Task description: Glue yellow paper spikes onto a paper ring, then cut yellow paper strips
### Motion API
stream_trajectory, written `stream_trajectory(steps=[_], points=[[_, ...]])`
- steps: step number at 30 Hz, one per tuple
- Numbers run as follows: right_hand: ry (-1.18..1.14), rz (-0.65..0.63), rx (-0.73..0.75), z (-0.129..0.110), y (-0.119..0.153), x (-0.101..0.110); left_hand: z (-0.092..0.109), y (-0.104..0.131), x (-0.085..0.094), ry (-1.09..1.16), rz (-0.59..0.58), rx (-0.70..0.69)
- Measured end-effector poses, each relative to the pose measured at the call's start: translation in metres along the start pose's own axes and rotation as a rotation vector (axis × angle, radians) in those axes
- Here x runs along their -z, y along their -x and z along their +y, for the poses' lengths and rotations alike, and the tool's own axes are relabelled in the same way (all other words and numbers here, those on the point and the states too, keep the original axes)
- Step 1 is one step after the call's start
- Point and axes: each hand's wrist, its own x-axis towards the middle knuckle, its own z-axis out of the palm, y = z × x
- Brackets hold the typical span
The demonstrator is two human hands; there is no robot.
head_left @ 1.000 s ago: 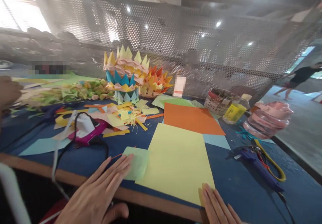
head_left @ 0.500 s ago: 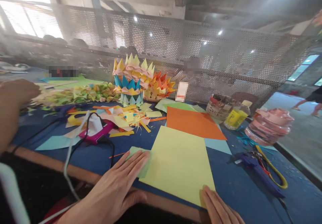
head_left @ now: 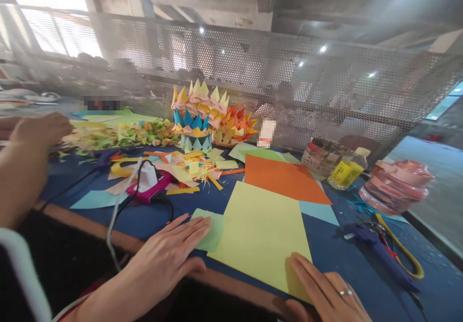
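A large sheet of pale yellow paper (head_left: 265, 235) lies flat at the table's front edge. My left hand (head_left: 173, 247) rests open with fingers stretched over a small light green paper piece (head_left: 214, 233), which meets the yellow sheet's left side. On the sheet's lower right corner lies my right hand (head_left: 321, 286), its fingers straight and a ring on one of them. Behind the yellow sheet is an orange sheet (head_left: 282, 177), with a light blue sheet (head_left: 320, 212) partly under it.
A blue glue gun (head_left: 385, 254) lies at right, near a pink bottle (head_left: 400, 187) and a yellow-labelled bottle (head_left: 345, 170). Folded paper crowns (head_left: 191, 131) stand behind paper scraps (head_left: 202, 167). A magenta device (head_left: 152, 189) with cords lies left. Another person's hand (head_left: 43, 129) reaches in there.
The view has swung slightly left, so things sit farther right. My right hand has come further onto the yellow sheet. My left hand has slid back a little on the green piece.
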Motion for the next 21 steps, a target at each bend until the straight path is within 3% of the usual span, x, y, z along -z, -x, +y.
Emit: stream_trajectory(steps=[7, 13, 19, 21], points=[[-0.096, 0.014, -0.044, 0.005, -0.01, 0.007, -0.005, -0.004, 0.0, 0.084, 0.072, -0.001], [-0.101, 0.011, -0.045, 0.005, -0.016, 0.008, -0.005, -0.006, 0.001, 0.005, 0.168, -0.068], [-0.129, 0.032, -0.068, 0.003, -0.017, 0.012, -0.016, -0.007, 0.004, -0.101, 0.42, 0.107], [-0.12, 0.033, -0.074, 0.003, -0.018, 0.013, -0.019, -0.008, 0.001, -0.13, 0.423, 0.154]])
